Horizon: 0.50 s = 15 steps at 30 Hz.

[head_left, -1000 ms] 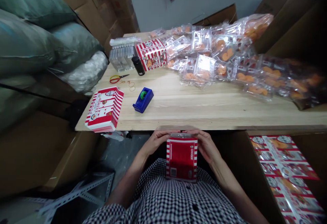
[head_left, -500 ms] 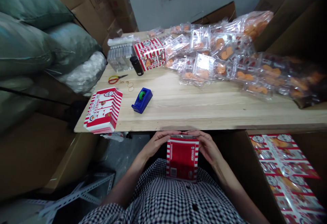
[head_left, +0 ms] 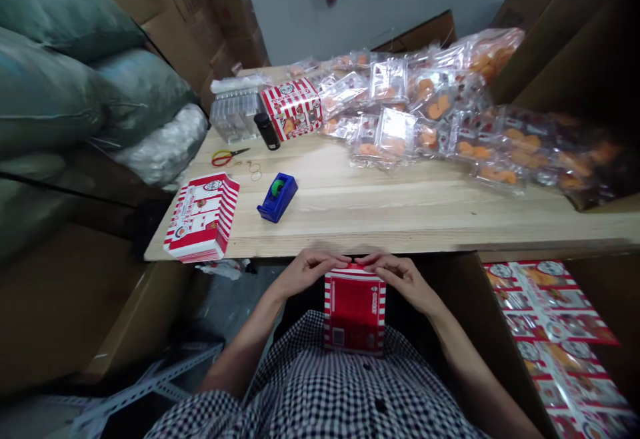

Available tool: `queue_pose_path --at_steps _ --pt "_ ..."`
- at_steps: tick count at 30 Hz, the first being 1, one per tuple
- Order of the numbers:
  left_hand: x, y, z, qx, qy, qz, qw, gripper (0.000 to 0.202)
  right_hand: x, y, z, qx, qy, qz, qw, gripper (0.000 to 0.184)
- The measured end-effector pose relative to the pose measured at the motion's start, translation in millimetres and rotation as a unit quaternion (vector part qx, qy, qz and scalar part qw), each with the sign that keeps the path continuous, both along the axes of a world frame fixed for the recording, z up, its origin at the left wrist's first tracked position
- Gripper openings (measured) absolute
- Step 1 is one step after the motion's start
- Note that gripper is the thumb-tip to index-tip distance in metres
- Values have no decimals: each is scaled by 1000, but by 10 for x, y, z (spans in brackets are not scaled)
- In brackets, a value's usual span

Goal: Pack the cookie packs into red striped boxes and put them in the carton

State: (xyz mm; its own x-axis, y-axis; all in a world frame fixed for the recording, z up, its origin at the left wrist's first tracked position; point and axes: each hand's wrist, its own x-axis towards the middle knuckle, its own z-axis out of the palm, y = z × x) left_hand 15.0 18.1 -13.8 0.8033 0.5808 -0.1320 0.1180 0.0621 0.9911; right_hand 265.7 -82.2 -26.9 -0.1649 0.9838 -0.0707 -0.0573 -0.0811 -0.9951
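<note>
A red and white striped carton [head_left: 355, 309] stands upright on my lap, just below the front edge of the wooden table [head_left: 400, 215]. My left hand [head_left: 305, 272] grips its top left corner with curled fingers. Over the top right corner, my right hand [head_left: 400, 275] is closed, fingertips pressing down on the carton's upper flap. The two hands' fingertips nearly meet above the carton.
On the table lie a blue tape dispenser [head_left: 278, 196], a stack of flat striped cartons [head_left: 203, 216], red-handled scissors [head_left: 227, 155], rubber bands, a black bottle [head_left: 267, 131], clear trays, an assembled striped box [head_left: 293, 107] and a heap of bagged orange snacks [head_left: 425, 112]. Printed packs [head_left: 555, 332] fill a box at right.
The clear edge that showed at the carton's top is now covered. Both hands have curled inward over the top flap, fingertips coming together.
</note>
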Motion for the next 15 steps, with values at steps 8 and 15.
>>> queue_pose_path --at_steps 8,15 --pt "116 148 23 22 48 -27 998 35 -22 186 99 -88 42 12 995 29" --pt "199 250 -23 77 85 -22 993 32 -22 283 31 -145 53 -14 988 31"
